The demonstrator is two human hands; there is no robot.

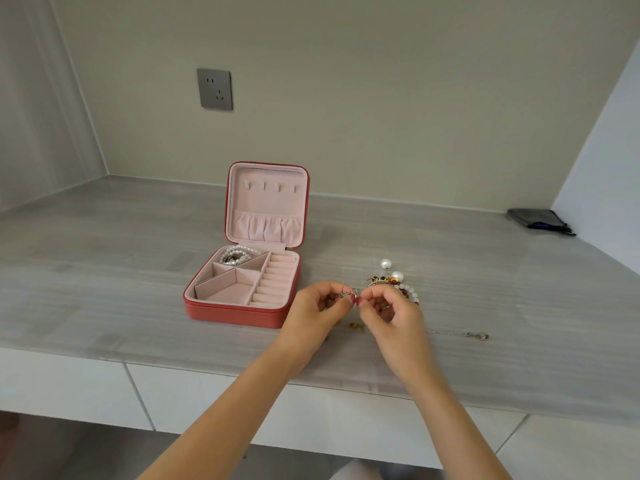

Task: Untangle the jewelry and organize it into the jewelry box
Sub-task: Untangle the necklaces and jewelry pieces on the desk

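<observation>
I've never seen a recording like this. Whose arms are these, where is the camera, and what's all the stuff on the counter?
No machine here: a person wears a camera on the head, looking down at their own two bare hands. The left hand and right hand meet above the grey counter, fingers pinching a small silvery piece of jewelry between them. To the left stands an open red jewelry box, pink inside, lid upright, with a pearl strand in a back compartment. Behind the right hand lies a tangle of beads and pearls. A thin chain with a pendant trails to the right. A dark pouch sits in the far corner, and a wall socket is on the wall.
</observation>
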